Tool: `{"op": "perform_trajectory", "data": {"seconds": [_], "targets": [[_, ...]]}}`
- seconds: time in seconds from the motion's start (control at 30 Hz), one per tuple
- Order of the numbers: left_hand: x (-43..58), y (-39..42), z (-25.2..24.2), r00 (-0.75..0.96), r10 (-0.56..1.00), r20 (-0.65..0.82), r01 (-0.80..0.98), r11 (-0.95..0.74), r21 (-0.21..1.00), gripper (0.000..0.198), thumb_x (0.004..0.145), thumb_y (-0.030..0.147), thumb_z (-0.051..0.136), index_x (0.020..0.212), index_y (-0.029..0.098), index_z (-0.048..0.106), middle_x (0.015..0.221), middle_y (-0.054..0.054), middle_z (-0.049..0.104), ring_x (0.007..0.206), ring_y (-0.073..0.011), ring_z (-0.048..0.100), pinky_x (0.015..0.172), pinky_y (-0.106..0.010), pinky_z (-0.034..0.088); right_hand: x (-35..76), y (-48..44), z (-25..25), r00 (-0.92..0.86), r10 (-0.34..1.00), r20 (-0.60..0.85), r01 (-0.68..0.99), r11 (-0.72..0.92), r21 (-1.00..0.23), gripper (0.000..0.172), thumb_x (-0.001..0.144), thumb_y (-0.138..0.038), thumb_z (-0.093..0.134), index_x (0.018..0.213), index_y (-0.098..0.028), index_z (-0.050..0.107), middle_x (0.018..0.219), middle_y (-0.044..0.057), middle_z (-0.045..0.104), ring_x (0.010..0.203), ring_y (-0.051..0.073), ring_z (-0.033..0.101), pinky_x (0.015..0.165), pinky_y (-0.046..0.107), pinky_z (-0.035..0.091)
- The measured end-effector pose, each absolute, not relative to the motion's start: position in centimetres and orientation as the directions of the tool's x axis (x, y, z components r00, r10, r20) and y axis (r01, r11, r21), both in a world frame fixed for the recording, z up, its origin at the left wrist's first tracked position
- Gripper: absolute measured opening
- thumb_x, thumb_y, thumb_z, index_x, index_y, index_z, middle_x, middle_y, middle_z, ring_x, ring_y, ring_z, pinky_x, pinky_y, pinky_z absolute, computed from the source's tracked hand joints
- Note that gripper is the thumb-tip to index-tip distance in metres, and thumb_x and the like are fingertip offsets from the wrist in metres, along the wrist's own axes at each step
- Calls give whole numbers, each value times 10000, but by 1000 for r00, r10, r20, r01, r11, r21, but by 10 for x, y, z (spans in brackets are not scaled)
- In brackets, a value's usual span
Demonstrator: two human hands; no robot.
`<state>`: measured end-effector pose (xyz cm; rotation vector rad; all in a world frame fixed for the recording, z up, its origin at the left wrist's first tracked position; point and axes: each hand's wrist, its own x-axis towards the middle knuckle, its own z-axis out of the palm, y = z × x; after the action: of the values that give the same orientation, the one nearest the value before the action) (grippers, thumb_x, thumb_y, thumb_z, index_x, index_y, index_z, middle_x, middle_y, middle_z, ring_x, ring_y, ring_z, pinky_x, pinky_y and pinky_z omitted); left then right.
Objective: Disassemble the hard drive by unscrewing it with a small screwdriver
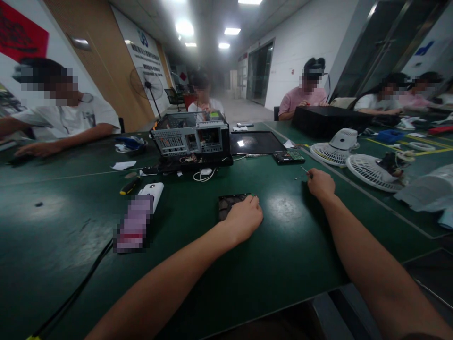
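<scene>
My left hand [245, 218] lies curled on a small dark flat device [228, 204], probably a hard drive, on the green table [290, 255]; its fingers grip the device's right edge. My right hand [320, 182] is closed around a thin screwdriver [305, 171] whose tip points up and left, just above the table. A second drive with a green circuit board [288, 157] lies further back, beyond my right hand.
An open computer case [193, 138] stands at the table's middle, a black panel [254, 142] beside it. White fan parts [368, 170] lie to the right. A white device [153, 191], a pixelated object [133, 223] and a black cable [71, 297] lie left. Several people sit around.
</scene>
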<state>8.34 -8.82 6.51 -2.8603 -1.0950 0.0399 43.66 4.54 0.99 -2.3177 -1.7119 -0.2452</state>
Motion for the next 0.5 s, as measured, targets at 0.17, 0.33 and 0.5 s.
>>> {"op": "perform_trajectory", "data": {"seconds": [0.17, 0.33, 0.5], "targets": [[86, -86, 59, 747, 662, 54, 664, -739, -117, 399, 988, 46, 422, 1362, 8, 555, 1346, -232, 568, 1216, -295, 523, 872, -375, 561, 434, 45, 7, 205, 941, 269, 978, -191, -79, 364, 988, -379, 487, 1193, -191, 723, 1167, 143, 728, 1019, 283, 677, 840, 352, 485], [93, -93, 50, 713, 695, 95, 700, -697, -154, 413, 993, 41, 395, 1379, -3, 537, 1277, -236, 593, 1171, -289, 541, 830, -357, 557, 420, 47, 4, 142, 962, 235, 989, -129, -70, 356, 969, -388, 527, 1206, -217, 730, 1205, 123, 712, 1039, 266, 664, 858, 337, 484], [103, -103, 41, 655, 739, 158, 756, -639, -143, 379, 975, 46, 431, 1316, -6, 588, 1225, -236, 615, 1117, -285, 562, 841, -362, 548, 417, 47, 5, 134, 967, 217, 991, -123, -60, 360, 974, -398, 513, 1200, -235, 742, 1205, 118, 697, 1042, 271, 658, 831, 337, 486]]}}
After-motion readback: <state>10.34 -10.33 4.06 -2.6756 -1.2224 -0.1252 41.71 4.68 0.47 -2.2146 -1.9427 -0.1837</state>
